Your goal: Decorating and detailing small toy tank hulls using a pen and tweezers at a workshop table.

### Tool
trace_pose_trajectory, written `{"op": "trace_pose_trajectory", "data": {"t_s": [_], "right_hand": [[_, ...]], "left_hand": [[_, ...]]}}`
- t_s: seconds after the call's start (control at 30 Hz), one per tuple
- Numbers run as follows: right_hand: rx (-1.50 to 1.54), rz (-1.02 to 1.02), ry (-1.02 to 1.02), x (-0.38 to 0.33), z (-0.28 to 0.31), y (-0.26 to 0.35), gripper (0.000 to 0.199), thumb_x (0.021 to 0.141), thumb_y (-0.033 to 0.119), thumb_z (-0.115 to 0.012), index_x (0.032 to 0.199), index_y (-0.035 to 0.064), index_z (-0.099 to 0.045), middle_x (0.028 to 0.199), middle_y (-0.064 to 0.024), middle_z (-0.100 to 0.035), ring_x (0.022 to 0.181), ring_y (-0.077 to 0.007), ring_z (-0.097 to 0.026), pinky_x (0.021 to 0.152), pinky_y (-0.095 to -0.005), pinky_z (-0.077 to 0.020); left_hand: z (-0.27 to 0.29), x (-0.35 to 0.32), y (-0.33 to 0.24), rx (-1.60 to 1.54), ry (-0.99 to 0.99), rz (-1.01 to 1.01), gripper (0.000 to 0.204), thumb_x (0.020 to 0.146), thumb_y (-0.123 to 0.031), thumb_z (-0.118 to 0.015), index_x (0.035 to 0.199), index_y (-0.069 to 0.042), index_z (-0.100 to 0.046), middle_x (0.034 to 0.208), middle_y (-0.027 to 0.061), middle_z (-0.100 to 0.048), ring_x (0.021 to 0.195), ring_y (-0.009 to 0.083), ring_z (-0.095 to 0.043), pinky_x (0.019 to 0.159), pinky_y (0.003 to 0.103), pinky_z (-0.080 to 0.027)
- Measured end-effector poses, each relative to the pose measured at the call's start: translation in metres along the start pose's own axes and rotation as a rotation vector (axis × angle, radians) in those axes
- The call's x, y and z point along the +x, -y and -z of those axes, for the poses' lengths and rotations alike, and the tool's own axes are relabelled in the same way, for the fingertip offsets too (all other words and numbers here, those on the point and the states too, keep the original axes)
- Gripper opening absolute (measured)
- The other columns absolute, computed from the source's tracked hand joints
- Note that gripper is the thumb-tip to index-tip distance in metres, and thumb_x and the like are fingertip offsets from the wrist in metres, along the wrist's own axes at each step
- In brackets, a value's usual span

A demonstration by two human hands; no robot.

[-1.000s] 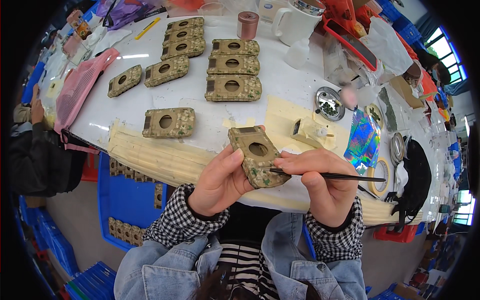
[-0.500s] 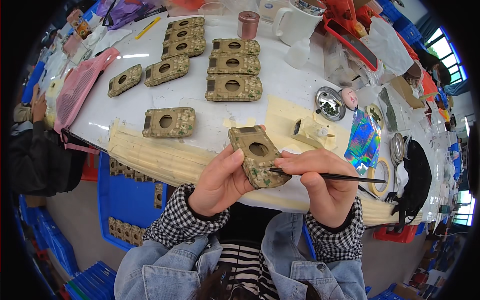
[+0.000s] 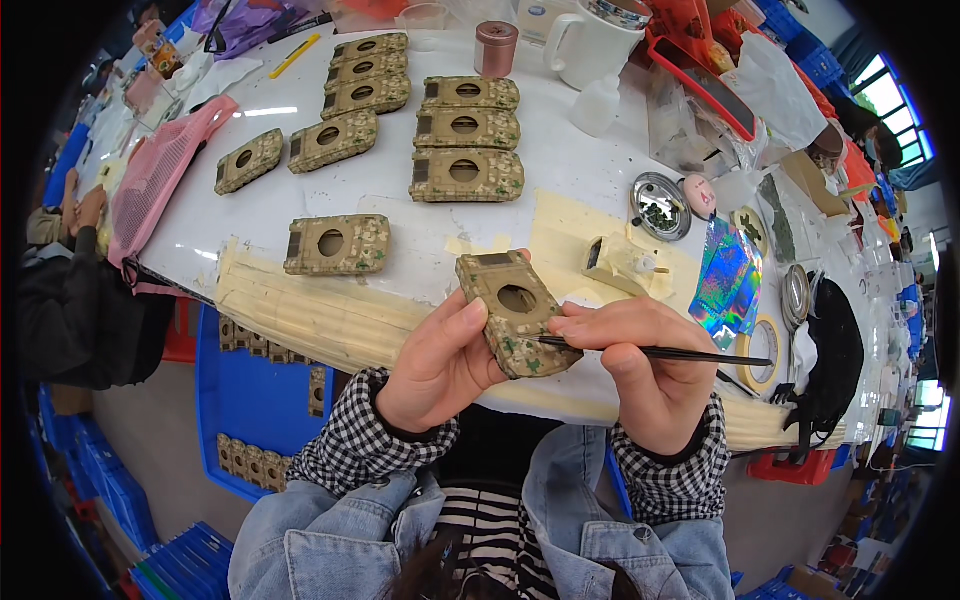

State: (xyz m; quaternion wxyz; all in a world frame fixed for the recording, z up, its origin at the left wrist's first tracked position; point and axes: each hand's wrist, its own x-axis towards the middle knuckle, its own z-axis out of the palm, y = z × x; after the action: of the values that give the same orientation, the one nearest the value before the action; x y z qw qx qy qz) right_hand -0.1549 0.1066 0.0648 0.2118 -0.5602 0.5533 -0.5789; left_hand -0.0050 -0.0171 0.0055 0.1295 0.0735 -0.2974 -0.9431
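Note:
My left hand (image 3: 443, 362) grips a camouflage-painted model tank hull (image 3: 497, 283) by its side, tilted above the table's front edge. The hull has a round hole in its top. In my right hand (image 3: 652, 362) is a thin black paintbrush (image 3: 700, 355), its tip against the hull's near end, where small green patches show. My right fingertips rest close to the hull's right edge. A similar hull (image 3: 338, 245) lies on the table to the left. Farther back stand more hulls in rows, among them a near one (image 3: 466, 175).
A round metal dish (image 3: 661, 207) with dark green paint sits to the right, near a taped block (image 3: 625, 262) and a tape roll (image 3: 762, 355). Behind are a white mug (image 3: 592, 50) and a pink tin (image 3: 496, 50). A blue tray (image 3: 225, 400) holding hulls lies below left.
My hands, the hull and the brush stay almost where they were. At the far left, another person's arm and hand have shifted slightly.

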Motion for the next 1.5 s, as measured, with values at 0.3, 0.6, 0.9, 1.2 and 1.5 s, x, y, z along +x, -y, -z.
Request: {"op": "trace_pose_trajectory", "data": {"t_s": [0.3, 0.6, 0.9, 1.2, 1.5], "right_hand": [[0.033, -0.008, -0.032, -0.002, 0.003, 0.001, 0.016, 0.086, 0.006, -0.064, 0.098, -0.0037, -0.067, 0.093, -0.0129, -0.069, 0.084, -0.0225, -0.065, 0.079, -0.0321, -0.0503], [0.210, 0.031, -0.285, -0.012, 0.006, 0.002, 0.031, 0.095, 0.021, -0.055, 0.112, -0.0049, -0.056, 0.096, -0.0191, -0.068, 0.094, -0.0278, -0.066, 0.088, -0.0377, -0.0489], [-0.266, 0.051, 0.314, 0.011, 0.025, 0.015, 0.044, 0.063, 0.023, -0.084, 0.090, 0.0098, -0.052, 0.117, -0.0173, -0.063, 0.120, -0.0399, -0.050, 0.101, -0.0464, -0.0385], [-0.147, 0.091, 0.307, 0.014, 0.028, 0.008, 0.029, 0.067, 0.010, -0.078, 0.082, 0.0051, -0.054, 0.108, -0.0130, -0.064, 0.106, -0.0345, -0.057, 0.090, -0.0417, -0.0478], [-0.163, 0.061, 0.148, 0.009, 0.043, 0.010, 0.031, 0.069, 0.015, -0.080, 0.081, 0.0098, -0.052, 0.110, -0.0143, -0.065, 0.107, -0.0357, -0.056, 0.094, -0.0450, -0.0444]], "left_hand": [[-0.002, 0.000, 0.000, 0.039, 0.013, -0.037, 0.067, 0.099, -0.038, -0.034, 0.147, 0.000, -0.007, 0.138, 0.0223, -0.041, 0.126, 0.0302, -0.045, 0.106, 0.043, -0.038], [-0.006, 0.001, -0.003, 0.048, 0.070, -0.079, 0.070, 0.097, -0.041, -0.036, 0.148, -0.002, -0.008, 0.152, 0.0137, -0.018, 0.127, 0.0348, -0.043, 0.106, 0.050, -0.037], [-0.017, 0.002, -0.012, 0.040, 0.039, 0.158, 0.086, 0.092, -0.044, -0.052, 0.148, -0.003, -0.002, 0.150, 0.0179, -0.021, 0.134, 0.0287, -0.035, 0.109, 0.044, -0.031], [-0.016, 0.005, -0.016, 0.034, 0.072, 0.300, 0.091, 0.090, -0.045, -0.057, 0.148, -0.002, -0.002, 0.151, 0.0157, -0.021, 0.139, 0.0267, -0.026, 0.113, 0.042, -0.022], [0.046, -0.052, -0.093, 0.264, 0.343, 0.388, 0.071, 0.096, -0.029, -0.051, 0.147, 0.002, -0.012, 0.146, 0.0261, -0.028, 0.132, 0.0348, -0.037, 0.107, 0.041, -0.035]]}}
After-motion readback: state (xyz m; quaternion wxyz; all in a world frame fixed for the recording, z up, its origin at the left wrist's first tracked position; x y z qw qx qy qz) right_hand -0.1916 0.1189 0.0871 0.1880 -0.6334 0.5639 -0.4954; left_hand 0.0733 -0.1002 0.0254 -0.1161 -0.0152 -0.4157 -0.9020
